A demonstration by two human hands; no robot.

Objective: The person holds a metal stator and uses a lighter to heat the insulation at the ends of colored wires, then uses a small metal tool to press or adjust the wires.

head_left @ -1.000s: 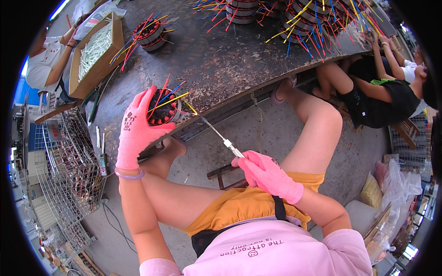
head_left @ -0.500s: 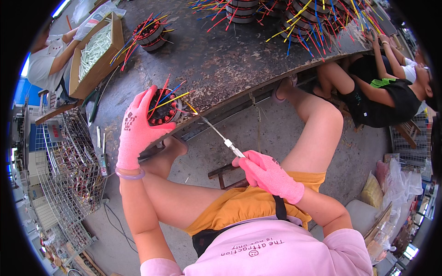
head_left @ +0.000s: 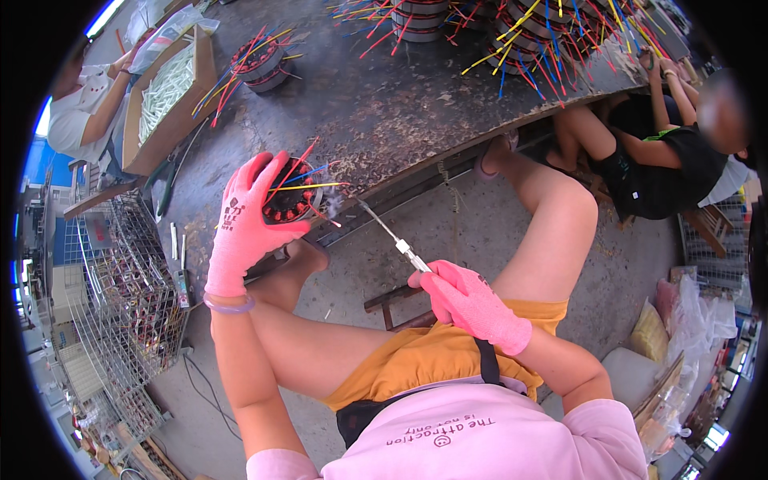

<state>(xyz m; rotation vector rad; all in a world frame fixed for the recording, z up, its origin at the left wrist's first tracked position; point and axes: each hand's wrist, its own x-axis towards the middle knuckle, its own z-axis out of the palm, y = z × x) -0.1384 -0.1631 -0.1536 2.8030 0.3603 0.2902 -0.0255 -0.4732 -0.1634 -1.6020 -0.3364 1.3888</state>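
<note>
My left hand (head_left: 250, 220), in a pink glove, is wrapped round the side of a motor stator (head_left: 290, 210) near the table's front edge. The stator has a dark core and red windings. Red, blue and yellow lead wires (head_left: 308, 188) stick out of it toward the right. In my right pink-gloved hand (head_left: 472, 308) is a soldering iron (head_left: 404, 246) with a long thin shaft and a pale collar. Its tip points up and left, a short gap from the wire ends. A faint wisp of smoke (head_left: 332, 198) hangs by those ends.
Another stator (head_left: 260, 64) stands at the back left, and several more (head_left: 520, 40) crowd the far right of the table (head_left: 384, 120). A cardboard box (head_left: 166, 100) of white tubes sits at the left edge beside a person. A second person (head_left: 656, 160) sits at right. Wire baskets (head_left: 120, 296) stand at left.
The iron's tip has drawn away from the wire ends, slightly right and down. Smoke now shows there. The stator has shifted a little right and its wires lie at a different angle.
</note>
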